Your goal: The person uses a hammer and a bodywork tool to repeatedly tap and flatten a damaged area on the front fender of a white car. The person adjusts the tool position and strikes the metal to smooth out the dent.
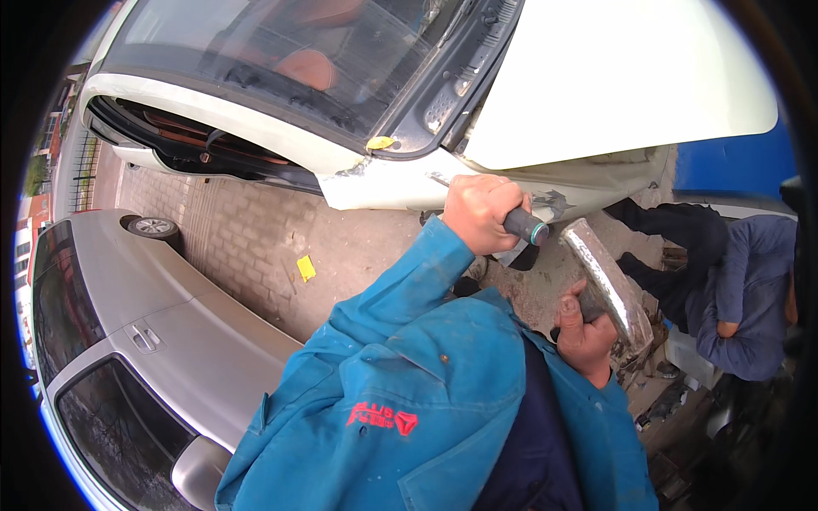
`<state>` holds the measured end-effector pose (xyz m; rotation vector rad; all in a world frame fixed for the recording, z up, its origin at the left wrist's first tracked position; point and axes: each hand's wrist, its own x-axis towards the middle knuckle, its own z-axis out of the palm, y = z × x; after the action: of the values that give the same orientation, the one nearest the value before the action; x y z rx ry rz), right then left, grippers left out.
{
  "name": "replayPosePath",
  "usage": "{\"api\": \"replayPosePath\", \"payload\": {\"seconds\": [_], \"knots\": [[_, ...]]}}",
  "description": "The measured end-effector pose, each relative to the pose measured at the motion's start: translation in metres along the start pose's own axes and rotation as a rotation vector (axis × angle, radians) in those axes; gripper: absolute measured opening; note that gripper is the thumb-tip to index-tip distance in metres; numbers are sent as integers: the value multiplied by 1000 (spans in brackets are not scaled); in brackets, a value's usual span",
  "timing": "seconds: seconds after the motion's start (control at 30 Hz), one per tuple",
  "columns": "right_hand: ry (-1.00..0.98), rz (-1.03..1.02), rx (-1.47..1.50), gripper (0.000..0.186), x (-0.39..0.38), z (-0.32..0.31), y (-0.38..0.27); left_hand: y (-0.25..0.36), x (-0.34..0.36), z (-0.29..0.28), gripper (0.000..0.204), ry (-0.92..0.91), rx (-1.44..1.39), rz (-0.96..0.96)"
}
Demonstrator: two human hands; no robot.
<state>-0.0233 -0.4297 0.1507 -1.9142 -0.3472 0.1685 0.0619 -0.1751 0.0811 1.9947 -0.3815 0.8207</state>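
Left hand (481, 209): fingers closed round a dark-handled tool (521, 225), its blade toward the white car (388, 184). Right hand (588, 341): fingers curled round a hammer (601, 269), beside that tool.

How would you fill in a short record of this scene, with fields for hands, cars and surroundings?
Left hand: closed round a dark-handled tool
Right hand: grips a hammer-like tool
White car: ahead of both hands
Silver car: at left
Yellow scrap: on the ground between the cars
Other person: toward the right edge
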Motion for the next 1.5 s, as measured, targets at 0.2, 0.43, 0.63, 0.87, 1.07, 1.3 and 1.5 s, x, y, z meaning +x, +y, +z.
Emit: {"api": "replayPosePath", "payload": {"seconds": [0.2, 0.43, 0.63, 0.87, 1.07, 1.3, 1.5], "knots": [[155, -189, 332, 36, 1, 15, 7, -4, -3, -4, 29, 5, 19, -11], [65, 97, 149, 27, -17, -11, 21, -4, -11, -4, 26, -45, 45, 5], [155, 82, 190, 45, -33, -10, 17, -2, -10, -4, 24, -38, 70, 6], [-29, -93, -250, 27, 4, 12, 25, -12, -16, -7, 25, -52, 163, 7], [-24, 77, 160, 26, -31, -4, 50, -14, -19, -32, 27, -81, 128, 45], [-60, 118, 59, 30, -55, -19, 80, 19, -39, 5, 30, -301, -178, 143], [-24, 286, 4, 44, -73, -7, 85, 1, -44, -21, 27, -411, -55, 159]]}}
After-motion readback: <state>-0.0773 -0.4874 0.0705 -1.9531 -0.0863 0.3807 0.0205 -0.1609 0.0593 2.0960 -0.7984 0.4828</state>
